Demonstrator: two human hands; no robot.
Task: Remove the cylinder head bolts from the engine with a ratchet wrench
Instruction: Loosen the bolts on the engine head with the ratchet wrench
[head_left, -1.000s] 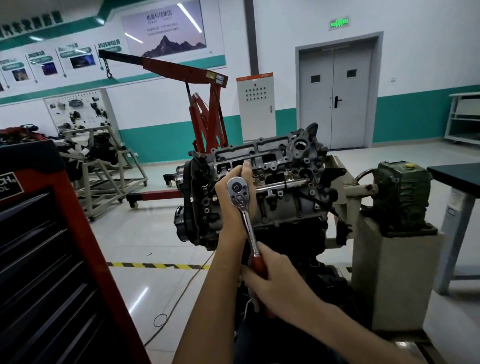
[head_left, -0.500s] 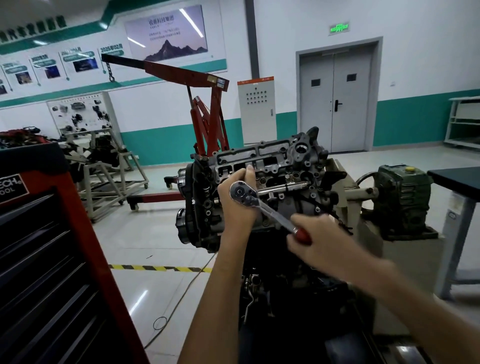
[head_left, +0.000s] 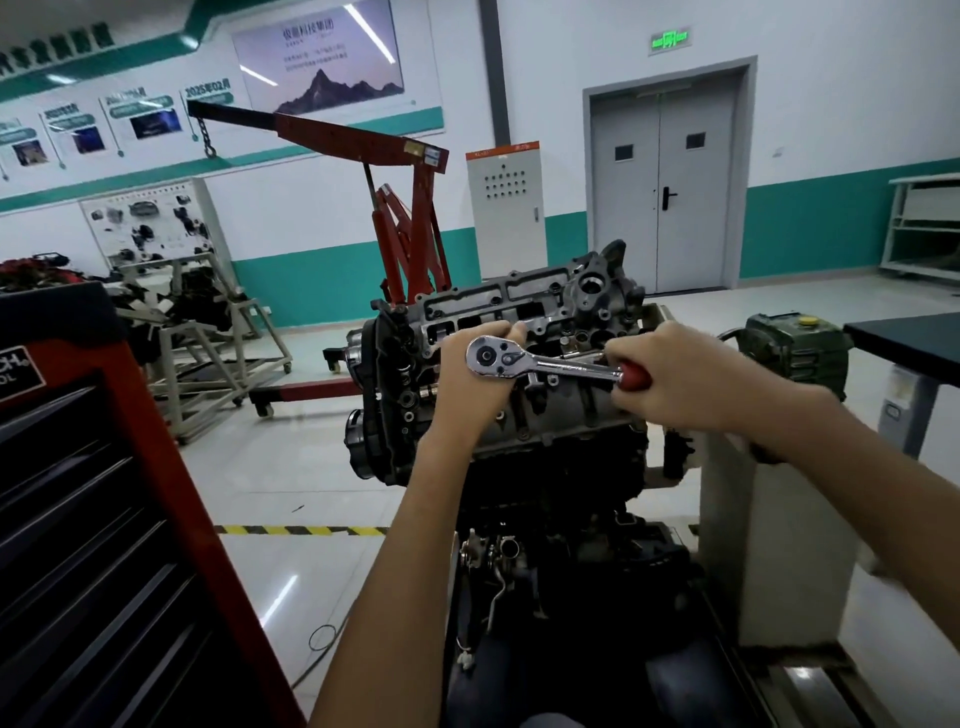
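The engine (head_left: 524, 415) hangs on a stand, its cylinder head (head_left: 582, 291) tilted toward me. A chrome ratchet wrench (head_left: 540, 361) with a red handle lies almost level across the head. My left hand (head_left: 475, 374) wraps behind the round ratchet head, fingers curled over its top. My right hand (head_left: 675, 382) grips the red handle at the wrench's right end. The socket and the bolt under the ratchet head are hidden by my left hand.
A red and black tool cabinet (head_left: 104, 519) stands close at my left. A red engine hoist (head_left: 395, 218) is behind the engine. The stand's green gearbox (head_left: 789, 348) and beige pedestal (head_left: 769, 545) are at right, beside a dark table (head_left: 909, 343).
My right hand has swung the wrench handle counterclockwise, from pointing down through lower right to nearly level at the right. My left hand stays on the ratchet head.
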